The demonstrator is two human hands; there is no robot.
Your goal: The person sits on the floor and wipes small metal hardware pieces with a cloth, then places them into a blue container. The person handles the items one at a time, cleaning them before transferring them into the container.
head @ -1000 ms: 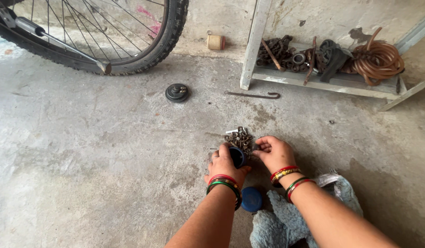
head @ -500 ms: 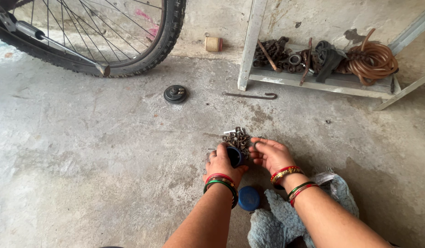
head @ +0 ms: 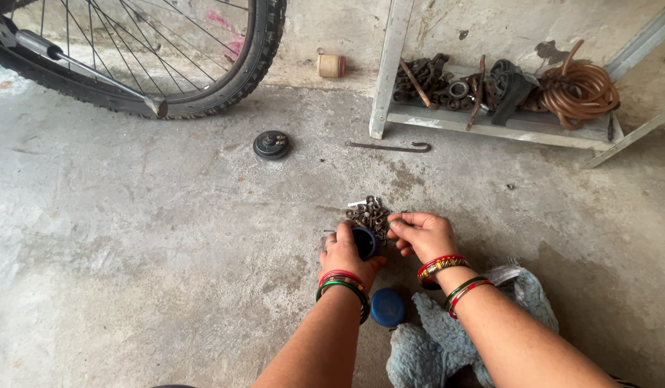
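A small dark blue container (head: 364, 242) is gripped by the left hand (head: 345, 253), fingers wrapped round it, open mouth tilted toward a pile of small rusty metal parts (head: 369, 213) on the concrete floor (head: 131, 237). The pile's near edge is touched by the right hand (head: 424, 234); fingertips appear pressed together, possibly pinching a part, hard to tell. A blue lid (head: 387, 307) lies between the wrists, beside a grey-blue cloth (head: 436, 345). A bicycle wheel (head: 203, 65) is seen top left.
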